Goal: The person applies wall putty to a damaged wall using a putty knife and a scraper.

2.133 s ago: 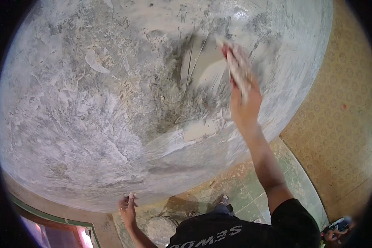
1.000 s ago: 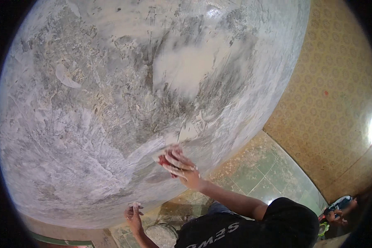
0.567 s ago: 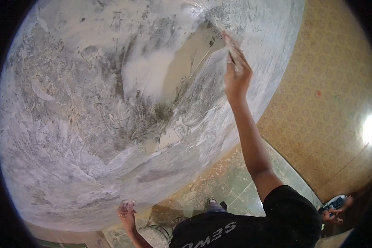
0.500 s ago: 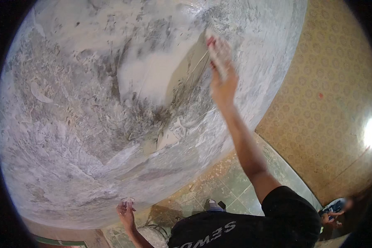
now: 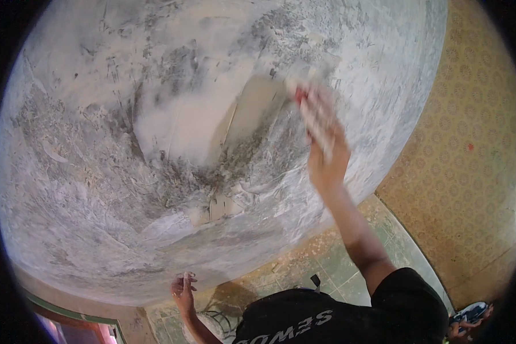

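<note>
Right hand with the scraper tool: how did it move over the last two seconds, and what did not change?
The right hand swept down the grey plastered wall, went back up, and now drags the flat blade leftward, widening the smooth pale patch. Its grip on the tool never let go. The left hand stayed low against the wall's bottom edge.

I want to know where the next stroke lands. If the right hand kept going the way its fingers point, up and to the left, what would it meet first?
Probably the fresh pale plaster patch on the grey wall, just beyond the right hand; motion blur makes this uncertain.
</note>
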{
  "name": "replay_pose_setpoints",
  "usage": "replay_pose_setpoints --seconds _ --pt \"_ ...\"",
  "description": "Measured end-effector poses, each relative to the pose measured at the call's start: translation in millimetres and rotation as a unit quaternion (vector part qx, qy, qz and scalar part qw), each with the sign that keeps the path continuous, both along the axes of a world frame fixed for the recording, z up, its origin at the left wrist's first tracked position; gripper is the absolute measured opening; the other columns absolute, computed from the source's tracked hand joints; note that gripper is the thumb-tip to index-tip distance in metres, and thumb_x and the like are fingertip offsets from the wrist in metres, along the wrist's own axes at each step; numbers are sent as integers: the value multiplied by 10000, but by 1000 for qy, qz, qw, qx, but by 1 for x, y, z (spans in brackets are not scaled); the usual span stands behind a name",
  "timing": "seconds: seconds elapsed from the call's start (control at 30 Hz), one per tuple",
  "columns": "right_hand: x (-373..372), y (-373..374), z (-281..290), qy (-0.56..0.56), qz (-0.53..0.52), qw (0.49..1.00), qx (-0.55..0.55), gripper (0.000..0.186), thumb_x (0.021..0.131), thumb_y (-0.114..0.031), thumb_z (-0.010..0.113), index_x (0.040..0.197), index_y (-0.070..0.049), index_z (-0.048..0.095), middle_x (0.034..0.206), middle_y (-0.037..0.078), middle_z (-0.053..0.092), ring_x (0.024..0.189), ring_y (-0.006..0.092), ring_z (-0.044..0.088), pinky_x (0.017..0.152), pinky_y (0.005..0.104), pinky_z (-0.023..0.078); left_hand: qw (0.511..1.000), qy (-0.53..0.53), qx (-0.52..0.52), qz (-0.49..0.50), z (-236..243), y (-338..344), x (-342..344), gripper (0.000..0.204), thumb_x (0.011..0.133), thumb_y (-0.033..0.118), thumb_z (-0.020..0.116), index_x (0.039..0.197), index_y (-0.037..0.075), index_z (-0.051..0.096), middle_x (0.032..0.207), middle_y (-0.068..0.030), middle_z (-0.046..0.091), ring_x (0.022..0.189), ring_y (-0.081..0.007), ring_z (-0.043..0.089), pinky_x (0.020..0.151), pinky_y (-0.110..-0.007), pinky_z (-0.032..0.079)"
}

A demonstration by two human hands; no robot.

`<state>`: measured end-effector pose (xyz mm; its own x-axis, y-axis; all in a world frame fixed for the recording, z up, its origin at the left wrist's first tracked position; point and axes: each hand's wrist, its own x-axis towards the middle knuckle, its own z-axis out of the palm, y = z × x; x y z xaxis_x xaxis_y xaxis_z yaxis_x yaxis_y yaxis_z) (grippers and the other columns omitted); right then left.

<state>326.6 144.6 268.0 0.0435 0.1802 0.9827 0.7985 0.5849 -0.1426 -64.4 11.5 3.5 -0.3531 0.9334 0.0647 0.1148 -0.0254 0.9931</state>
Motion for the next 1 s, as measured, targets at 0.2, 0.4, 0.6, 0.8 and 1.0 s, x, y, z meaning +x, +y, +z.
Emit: replay_pose_setpoints --seconds 0.2,0.4,0.6,0.8,1.0 --pt "-4 46 -10 -65 -139 987 45 507 837 61 568 1270 -189 649 1364 91 572 1362 300 424 1062 435 436 999 -25 21 -4 -1 10 24 295 965 266 609 883 -11 669 803 -108 680 690 -149 624 528 -280 459" --pt "-40 -17 -110 0 146 978 -147 442 883 -9 523 1251 -209 664 1401 47 545 1331 286 471 1092 448 387 1000 -11 -12 2 2 10 29 225 956 210 619 897 -1 672 805 -90 684 680 -130 630 536 -248 456" --pt "5 -25 47 -41 -23 999 20 436 890 55 492 1227 -154 671 1352 91 580 1280 268 521 1053 410 458 999 10 -13 -29 13 11 28 227 954 214 625 893 0 666 795 -80 681 681 -120 624 538 -247 460" --pt "-37 50 -35 -121 -135 983 28 692 778 30 614 1408 -232 494 1478 -22 461 1378 197 410 1084 380 393 996 41 -18 -73 21 24 39 272 951 257 624 909 -8 672 789 -99 682 692 -152 641 544 -277 485" --pt "-79 -41 -142 -132 68 967 -208 368 876 -110 577 1210 -224 683 1360 -16 587 1332 198 479 1104 386 361 997 40 -11 -68 30 14 29 268 928 259 662 899 -7 669 807 -70 684 713 -118 633 545 -254 464"
